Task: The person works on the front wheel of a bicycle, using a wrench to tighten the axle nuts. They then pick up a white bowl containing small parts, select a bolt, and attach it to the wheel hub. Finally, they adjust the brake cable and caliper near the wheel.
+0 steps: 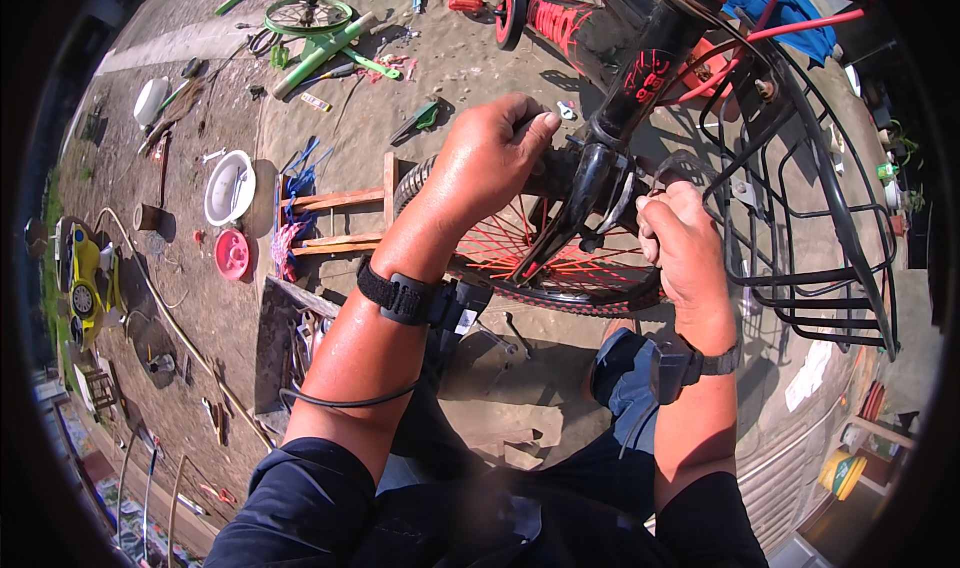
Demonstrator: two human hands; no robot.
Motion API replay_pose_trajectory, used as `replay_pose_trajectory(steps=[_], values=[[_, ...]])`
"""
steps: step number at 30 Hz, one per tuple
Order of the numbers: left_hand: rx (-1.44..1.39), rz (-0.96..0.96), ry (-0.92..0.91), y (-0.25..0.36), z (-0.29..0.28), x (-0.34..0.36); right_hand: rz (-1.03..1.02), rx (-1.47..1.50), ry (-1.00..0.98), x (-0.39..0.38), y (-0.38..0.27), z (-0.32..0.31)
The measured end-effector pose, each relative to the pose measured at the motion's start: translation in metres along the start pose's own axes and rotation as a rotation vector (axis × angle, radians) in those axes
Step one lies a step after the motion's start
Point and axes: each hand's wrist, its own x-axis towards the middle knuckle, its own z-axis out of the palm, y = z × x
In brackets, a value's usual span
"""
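Note:
A bicycle's black front fork (555, 228) with red decals on its tube stands before me over a wheel with red spokes (500, 243) and a knobby tire. My left hand (490, 153) is closed in a pinch just left of the fork's top; what its fingertips hold, if anything, is too small to tell. My right hand (680, 248) has its fingers curled at the brake arm (620, 198) on the fork's right side; what they grip is hidden. A black wire basket (840, 288) is just right of that hand.
Left of the wheel are a wooden stool (340, 198), a metal tool box (270, 358), a white basin (228, 188) and a pink bowl (233, 256). Green bike parts (325, 53) and loose tools lie farther back. Wrenches (515, 338) lie below the wheel.

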Motion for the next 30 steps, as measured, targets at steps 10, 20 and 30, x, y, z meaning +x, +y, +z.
replay_pose_trajectory(steps=[10, 20, 30], values=[[-0.472, -0.083, 0.175, 0.000, -0.021, -0.005, -0.081, 0.119, -0.064, -0.008, 0.011, -0.036], [-0.555, -0.027, 0.255, -0.006, -0.042, -0.022, -0.008, 0.217, -0.152, -0.023, 0.007, -0.046], [-0.814, -0.088, -0.218, 0.028, 0.005, -0.071, 0.016, 0.226, -0.222, -0.049, 0.011, -0.016]])
